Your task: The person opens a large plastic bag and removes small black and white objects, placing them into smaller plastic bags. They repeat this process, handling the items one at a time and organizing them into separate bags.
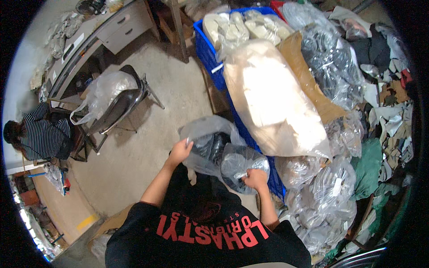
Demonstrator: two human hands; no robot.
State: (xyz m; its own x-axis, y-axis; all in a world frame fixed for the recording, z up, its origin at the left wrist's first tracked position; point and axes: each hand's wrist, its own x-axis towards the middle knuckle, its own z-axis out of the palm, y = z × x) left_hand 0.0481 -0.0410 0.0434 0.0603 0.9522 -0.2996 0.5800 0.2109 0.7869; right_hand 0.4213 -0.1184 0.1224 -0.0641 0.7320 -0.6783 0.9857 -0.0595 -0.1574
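Observation:
Just in front of my body is a large clear plastic bag (206, 125) with its mouth spread and black, shiny wrapped items (217, 145) inside. Its near-left rim is pinched in my left hand (180, 152), thumb uppermost. On the bag's right side, a smaller clear plastic packet (239, 161) with grey and dark contents sits at the mouth. My right hand (256, 179) is closed on the gathered plastic of that packet. Whether the packet rests on the items below is hidden. What exactly is wrapped in it cannot be made out.
Right beside the bag stand blue crates (206, 58), topped by a big bag of cream-coloured pieces (268, 100). More filled clear bags (328, 185) crowd the right. A chair (123, 105) holding a plastic bag stands left, near a seated person (44, 134) and a desk (127, 29).

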